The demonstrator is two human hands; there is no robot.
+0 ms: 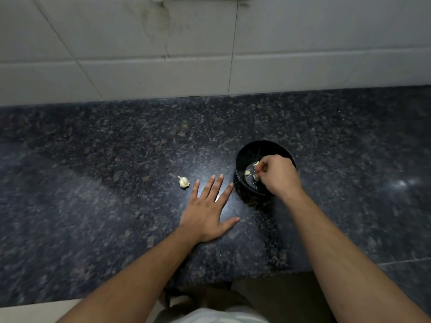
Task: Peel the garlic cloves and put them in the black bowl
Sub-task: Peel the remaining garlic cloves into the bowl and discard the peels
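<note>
Nearest: left hand (207,209), flat on the dark speckled granite counter (93,183), fingers straight and spread, holding nothing. Just beyond its fingertips and slightly to the left: small pale unpeeled piece of garlic (183,182), apart from the hand, long axis tilted with its thin stem end pointing away and left. Clearly nearer the left hand than the right. Further out and to the right: right hand (277,174), fingers curled, over the round black bowl (242,159), seemingly pinching a pale peeled clove (255,176) at the fingertips; grip partly hidden. Two more peeled cloves (247,172) inside the bowl. Likely next: short forward reach by the left hand for the remaining garlic.
</note>
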